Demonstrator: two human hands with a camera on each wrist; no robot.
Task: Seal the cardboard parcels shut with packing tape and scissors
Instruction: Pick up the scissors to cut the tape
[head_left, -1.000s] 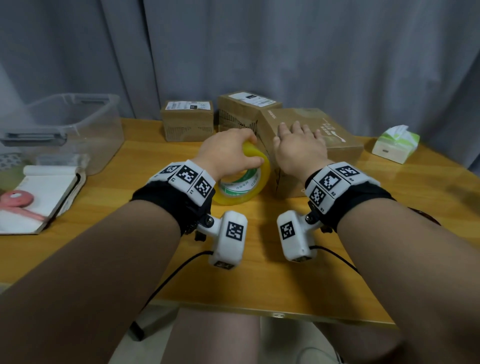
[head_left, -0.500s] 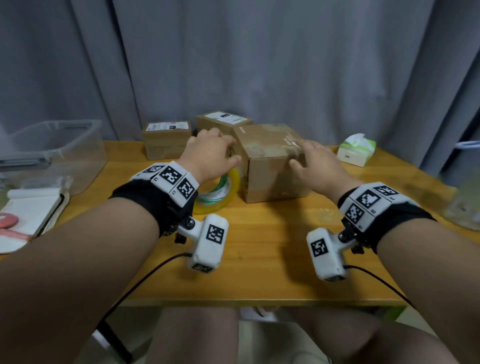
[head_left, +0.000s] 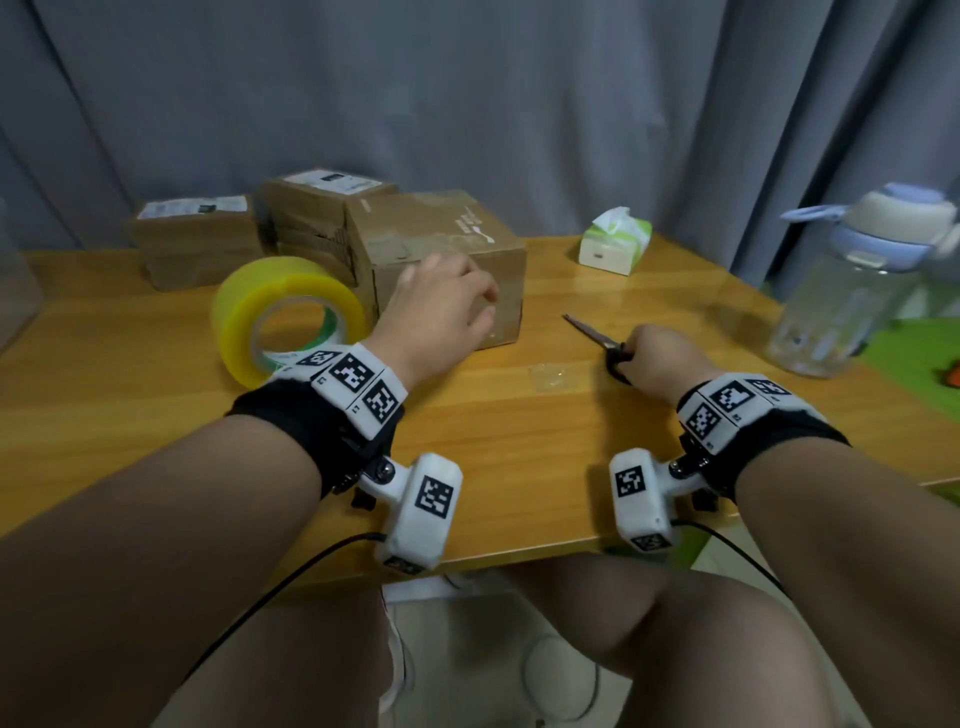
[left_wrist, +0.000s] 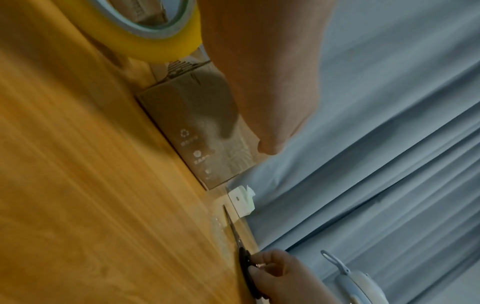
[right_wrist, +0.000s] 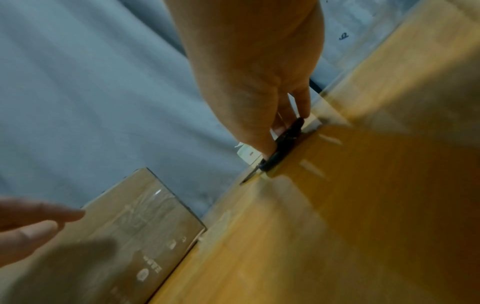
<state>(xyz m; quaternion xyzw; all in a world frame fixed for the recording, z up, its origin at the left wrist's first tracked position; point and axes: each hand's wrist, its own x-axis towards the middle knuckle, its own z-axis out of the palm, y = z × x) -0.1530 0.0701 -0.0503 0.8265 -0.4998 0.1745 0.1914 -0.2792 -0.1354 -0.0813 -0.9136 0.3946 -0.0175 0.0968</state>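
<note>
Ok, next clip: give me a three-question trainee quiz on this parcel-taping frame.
1. True or false: the yellow tape roll lies flat on the wooden table.
2. Which hand grips the scissors?
3. The left hand is: A) holding the roll, B) in front of the nearest cardboard box, holding nothing, C) on the tissue pack.

Key: 1 false, it stands on edge. 2 the right hand. 3 B.
</note>
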